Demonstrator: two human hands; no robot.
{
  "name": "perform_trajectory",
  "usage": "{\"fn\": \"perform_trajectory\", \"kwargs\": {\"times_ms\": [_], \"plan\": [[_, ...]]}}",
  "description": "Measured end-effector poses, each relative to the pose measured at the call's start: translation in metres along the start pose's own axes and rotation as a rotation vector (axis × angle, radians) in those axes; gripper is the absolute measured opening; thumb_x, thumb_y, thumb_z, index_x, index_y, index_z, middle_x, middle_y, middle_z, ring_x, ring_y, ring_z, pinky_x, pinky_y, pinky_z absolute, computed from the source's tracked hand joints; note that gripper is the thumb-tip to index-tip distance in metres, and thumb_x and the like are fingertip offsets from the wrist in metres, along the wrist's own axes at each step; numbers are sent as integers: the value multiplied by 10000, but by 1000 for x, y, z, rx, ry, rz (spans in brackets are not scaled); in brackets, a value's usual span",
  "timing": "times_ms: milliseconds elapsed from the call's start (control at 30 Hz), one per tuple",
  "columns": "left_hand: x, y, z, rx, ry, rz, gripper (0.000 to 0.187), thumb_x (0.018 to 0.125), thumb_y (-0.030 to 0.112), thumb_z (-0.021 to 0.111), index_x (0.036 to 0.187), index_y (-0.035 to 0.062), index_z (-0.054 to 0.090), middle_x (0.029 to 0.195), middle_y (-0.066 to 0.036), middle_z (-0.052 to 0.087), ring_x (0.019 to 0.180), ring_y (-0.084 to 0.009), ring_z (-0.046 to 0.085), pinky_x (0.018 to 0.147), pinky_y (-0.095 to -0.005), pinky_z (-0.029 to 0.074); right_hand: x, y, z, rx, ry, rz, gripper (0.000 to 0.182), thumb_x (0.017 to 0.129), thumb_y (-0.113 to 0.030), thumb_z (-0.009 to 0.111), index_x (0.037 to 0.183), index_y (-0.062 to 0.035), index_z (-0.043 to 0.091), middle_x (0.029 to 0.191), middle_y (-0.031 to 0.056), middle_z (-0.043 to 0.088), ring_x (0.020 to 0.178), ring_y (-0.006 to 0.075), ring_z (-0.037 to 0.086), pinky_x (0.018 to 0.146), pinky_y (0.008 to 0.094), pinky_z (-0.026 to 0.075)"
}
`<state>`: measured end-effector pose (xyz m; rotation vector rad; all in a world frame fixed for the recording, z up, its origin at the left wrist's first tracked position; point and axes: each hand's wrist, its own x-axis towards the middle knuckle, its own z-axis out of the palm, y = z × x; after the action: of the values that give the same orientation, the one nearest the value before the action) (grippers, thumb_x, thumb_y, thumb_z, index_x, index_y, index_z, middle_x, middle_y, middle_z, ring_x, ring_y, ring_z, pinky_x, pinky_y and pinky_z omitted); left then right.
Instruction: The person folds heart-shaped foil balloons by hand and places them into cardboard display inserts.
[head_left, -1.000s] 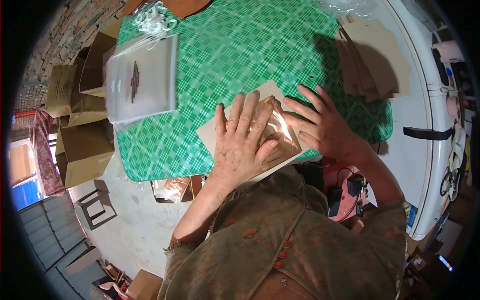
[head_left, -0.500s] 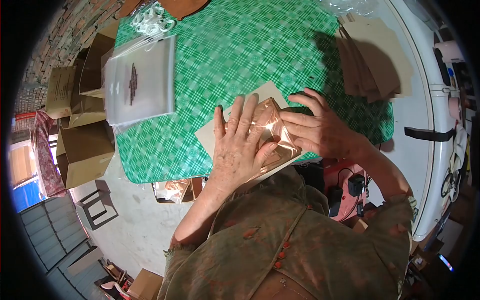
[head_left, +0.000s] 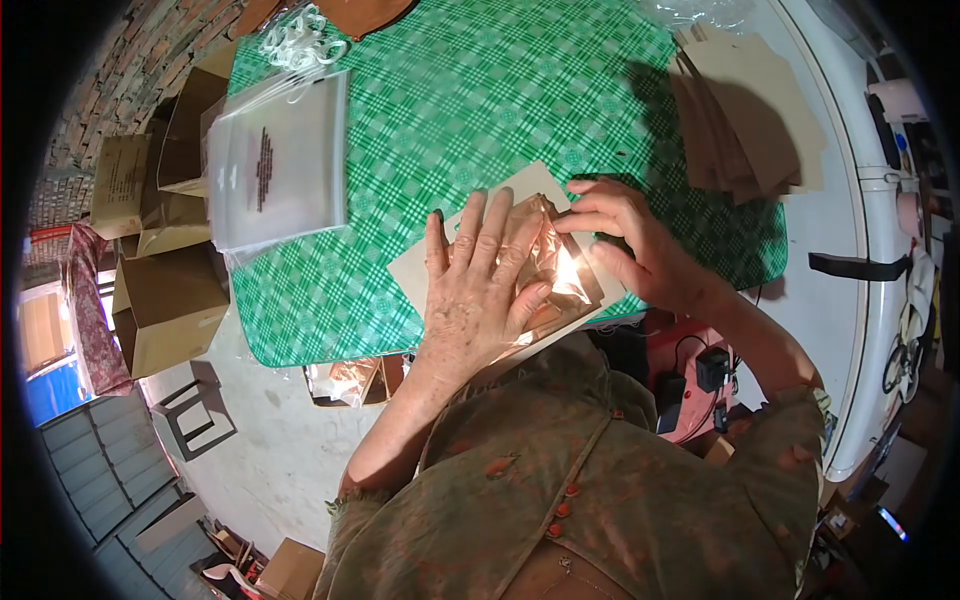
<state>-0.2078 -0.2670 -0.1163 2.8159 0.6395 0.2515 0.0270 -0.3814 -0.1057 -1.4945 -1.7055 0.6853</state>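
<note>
A shiny copper-coloured sheet or wrapped piece [head_left: 562, 262] lies on a pale board [head_left: 410, 272] at the near edge of the green checked table. My left hand [head_left: 475, 275] rests flat on the copper piece, fingers spread and pointing away from me. At its right upper edge is my right hand [head_left: 635, 245], fingers apart and bent, fingertips near or touching the copper film. Whether those fingertips pinch the film is too small to tell.
A stack of clear plastic bags [head_left: 290, 170] lies on the table's left, with white bands [head_left: 303, 40] behind. Brown card sheets [head_left: 750, 110] are at the back right. Open cardboard boxes [head_left: 170, 305] stand left of the table. A black strap [head_left: 858, 269] is at the far right.
My right hand has shifted slightly up and its thumb has come away from the copper piece's right side. The film's bright glare has changed shape. My left hand is almost unmoved.
</note>
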Motion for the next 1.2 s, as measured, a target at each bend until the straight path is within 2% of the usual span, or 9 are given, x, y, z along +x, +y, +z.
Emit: {"fn": "perform_trajectory", "kwargs": {"times_ms": [100, 200, 300, 400, 500, 600, 800, 900, 1200], "plan": [[0, 0, 3, -31, 48, 6, 662, 1014, 533, 566, 1576, 199, 461, 1676, -139, 336, 1564, -359, 271, 1249, -667, 110, 1, 13, 4, -130, 66, -32, 432, 945, -3, 611, 1374, -30, 569, 1452, 125, 568, 1434, 352, 419, 1215, 471, 315], [0, 0, 4, -25, 49, 12, 658, 1018, 539, 561, 1573, 200, 462, 1675, -141, 336, 1564, -359, 273, 1251, -664, 109, 3, 7, 7, -245, 185, 28, 433, 937, -40, 638, 1368, -51, 594, 1462, 107, 564, 1433, 363, 418, 1203, 502, 324], [1, 0, 3, -19, 46, 6, 656, 1018, 542, 560, 1570, 201, 464, 1673, -143, 338, 1564, -360, 274, 1251, -662, 110, 9, 5, 0, -620, 45, -178, 438, 906, -105, 688, 1341, -71, 642, 1464, 93, 565, 1428, 372, 431, 1190, 540, 325], [1, 0, 4, -30, 50, 2, 657, 1018, 542, 561, 1571, 202, 461, 1672, -145, 339, 1564, -361, 275, 1252, -661, 106, 5, 8, 6, -673, 20, -232, 433, 869, -162, 722, 1292, -73, 691, 1459, 90, 567, 1440, 362, 428, 1192, 562, 304], [1, 0, 3, -31, 38, 0, 666, 1015, 543, 566, 1577, 203, 457, 1677, -145, 332, 1566, -361, 272, 1254, -659, 102, 7, 7, 8, -623, 42, -218, 408, 860, -188, 737, 1253, -80, 724, 1474, 92, 563, 1452, 376, 413, 1205, 570, 280], [1, 0, 2, -16, 2, -9, 674, 1063, 595, 427, 1613, 204, 427, 1712, -130, 291, 1590, -350, 233, 1261, -643, 80, 6, 7, 7, -586, 11, -211, 371, 861, -190, 739, 1223, -114, 750, 1511, 98, 540, 1476, 391, 384, 1215, 599, 255], [1, 0, 3, -14, 6, -10, 658, 1060, 586, 442, 1600, 210, 449, 1709, -135, 297, 1586, -356, 240, 1261, -644, 83, 4, 8, 1, -526, -70, -197, 312, 885, -189, 724, 1192, -145, 766, 1581, 123, 470, 1525, 398, 315, 1224, 628, 226], [2, 0, 3, -33, 33, 0, 674, 1016, 557, 548, 1581, 198, 462, 1682, -148, 330, 1568, -356, 267, 1255, -647, 97, 4, 6, 0, -495, -91, -196, 327, 894, -168, 685, 1208, -112, 757, 1612, 151, 440, 1536, 433, 295, 1238, 635, 187], [2, 0, 4, -19, 55, 5, 659, 1010, 537, 573, 1570, 204, 476, 1670, -144, 348, 1553, -366, 296, 1254, -649, 116, -2, 2, -4, -549, -91, -226, 362, 858, -164, 728, 1219, -133, 734, 1515, 102, 516, 1479, 385, 369, 1210, 621, 263]]}}
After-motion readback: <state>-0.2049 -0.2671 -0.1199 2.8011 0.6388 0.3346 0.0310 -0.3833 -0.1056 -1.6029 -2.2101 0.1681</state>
